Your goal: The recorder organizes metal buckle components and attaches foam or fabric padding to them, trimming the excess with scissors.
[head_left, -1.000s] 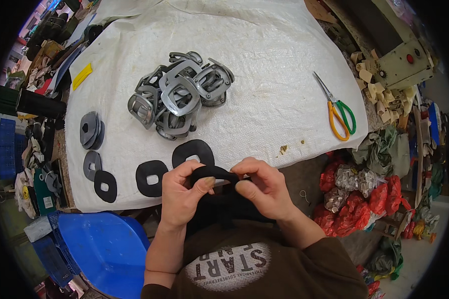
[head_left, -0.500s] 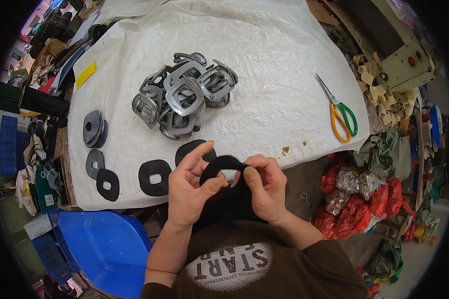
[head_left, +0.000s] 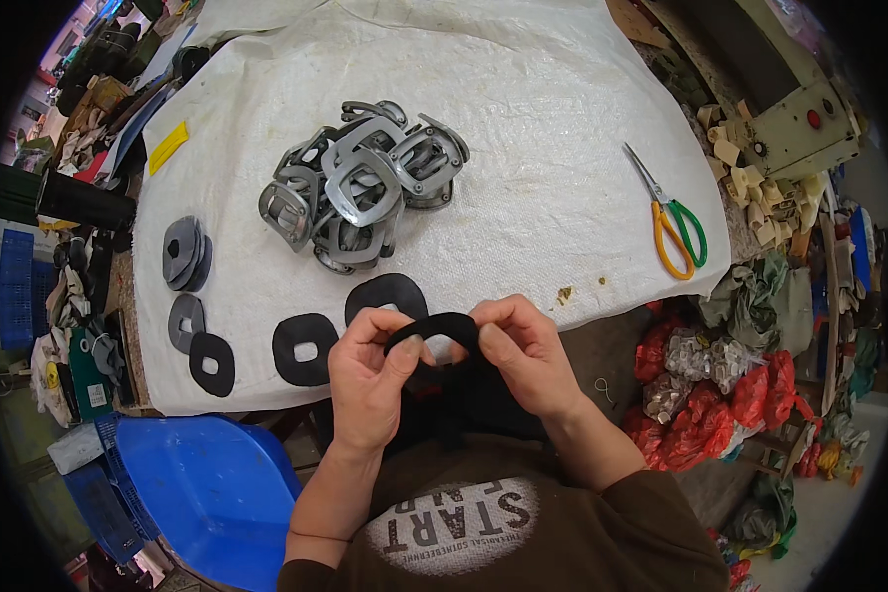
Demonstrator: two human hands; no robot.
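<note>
Between my two hands is a black ring-shaped pad (head_left: 446, 326), bent into an arch near the table's front edge. My left hand (head_left: 367, 380) pinches its left end with thumb and fingers. The right end is gripped by my right hand (head_left: 525, 357). Just beyond my left hand lies a black rounded-square pad (head_left: 385, 290) with a centre hole, partly hidden by the fingers. Another such pad (head_left: 301, 349) rests to its left. Farther back is a heap of grey metal frames (head_left: 363, 187) with rounded square openings.
Orange-and-green-handled scissors (head_left: 675, 227) lie on the white-covered table (head_left: 543, 148) at right. Grey discs (head_left: 183, 255) and a small black pad (head_left: 212, 365) are at left, a yellow strip (head_left: 168, 148) behind. A blue tub (head_left: 207, 493) stands lower left, red bags (head_left: 696, 424) lower right.
My left fingers, raised and spread before, have closed onto the pad's left end. The pad has flattened somewhat and sits more level between both hands.
</note>
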